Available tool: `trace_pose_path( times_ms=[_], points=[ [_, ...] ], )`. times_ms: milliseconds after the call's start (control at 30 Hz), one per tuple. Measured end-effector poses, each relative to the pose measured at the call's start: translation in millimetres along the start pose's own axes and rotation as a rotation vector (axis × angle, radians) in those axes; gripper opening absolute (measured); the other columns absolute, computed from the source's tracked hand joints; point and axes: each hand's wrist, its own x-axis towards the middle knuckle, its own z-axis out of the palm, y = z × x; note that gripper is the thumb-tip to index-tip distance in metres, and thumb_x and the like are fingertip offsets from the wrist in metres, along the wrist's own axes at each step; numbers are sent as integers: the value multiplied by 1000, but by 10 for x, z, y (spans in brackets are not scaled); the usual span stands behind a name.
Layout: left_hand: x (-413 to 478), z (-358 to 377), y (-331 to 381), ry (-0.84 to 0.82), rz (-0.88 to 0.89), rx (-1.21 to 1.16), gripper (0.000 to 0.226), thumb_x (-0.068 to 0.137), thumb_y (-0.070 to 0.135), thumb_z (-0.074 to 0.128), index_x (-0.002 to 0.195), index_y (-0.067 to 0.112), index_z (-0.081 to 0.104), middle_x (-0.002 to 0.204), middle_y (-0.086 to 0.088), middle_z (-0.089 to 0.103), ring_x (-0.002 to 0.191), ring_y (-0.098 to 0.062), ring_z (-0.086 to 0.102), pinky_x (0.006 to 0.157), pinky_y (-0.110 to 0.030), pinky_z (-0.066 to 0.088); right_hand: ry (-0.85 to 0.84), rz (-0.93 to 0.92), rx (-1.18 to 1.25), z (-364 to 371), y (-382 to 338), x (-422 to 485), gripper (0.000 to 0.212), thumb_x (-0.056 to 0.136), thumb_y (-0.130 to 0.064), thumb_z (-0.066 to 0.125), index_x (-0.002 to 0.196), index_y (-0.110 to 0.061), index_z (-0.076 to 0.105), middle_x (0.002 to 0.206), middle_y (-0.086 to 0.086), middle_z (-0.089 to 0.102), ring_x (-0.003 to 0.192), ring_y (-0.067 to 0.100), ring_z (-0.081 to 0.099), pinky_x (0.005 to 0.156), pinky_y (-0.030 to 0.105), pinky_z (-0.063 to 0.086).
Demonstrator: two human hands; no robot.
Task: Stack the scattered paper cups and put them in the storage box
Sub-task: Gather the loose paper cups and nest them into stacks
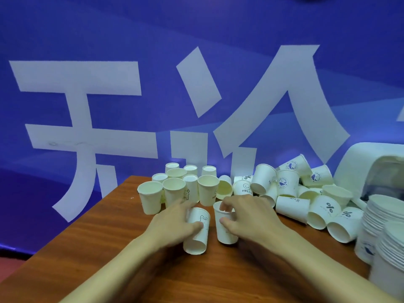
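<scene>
My left hand (172, 224) grips a white paper cup (197, 235) that is tilted, its base toward me. Right beside it my right hand (247, 217) holds an upright paper cup (225, 231) by the rim, fingers curled over its mouth. Behind them several upright cups (175, 189) stand in a cluster at the table's far edge. To the right lies a pile of tipped cups (306, 193) with printed logos. Two tall stacks of nested cups (384, 226) rise at the right edge. A white storage box (360, 158) sits behind the pile, partly cut off.
The brown wooden table (109, 248) has its left edge running diagonally from far centre to near left. A blue banner with large white characters (87, 106) fills the background behind the table.
</scene>
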Motion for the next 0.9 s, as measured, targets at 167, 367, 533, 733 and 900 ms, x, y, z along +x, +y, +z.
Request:
trace_pose_path(
  times_ms=[167,367,533,733,900],
  points=[
    [-52,-33,237,228,167,68,25,77,60,56,89,38,52,92,22,58,88,-1,55,64,-27,40,22,-7,0,-71,97,-127,28,82,-50,51,100,-32,62,98,-11,71,91,19,65,80,38,50],
    [-209,49,415,272,317,369,24,86,54,50,86,30,54,90,11,68,85,-13,63,54,-30,36,53,20,10,-181,208,-272,24,89,-51,52,106,-38,64,100,-17,71,94,17,64,74,33,35],
    [-270,-1,605,305,363,402,23,89,50,49,86,29,56,86,12,67,81,-12,63,51,-29,34,70,11,16,-295,271,-437,21,93,-47,49,104,-36,63,102,-13,71,98,19,63,70,34,33],
    [-241,-141,1385,490,467,320,23,92,48,49,87,28,58,84,11,67,77,-14,63,57,-34,47,221,149,113,-842,660,-806,14,91,-43,50,95,-31,55,87,-10,69,86,21,65,70,39,52],
    [-236,-45,2186,543,591,140,25,96,53,46,93,33,60,84,15,67,75,-9,61,60,-37,48,501,278,102,-1486,1202,-1312,10,88,-40,59,92,-31,63,84,-17,69,83,11,66,71,37,54]
  ],
)
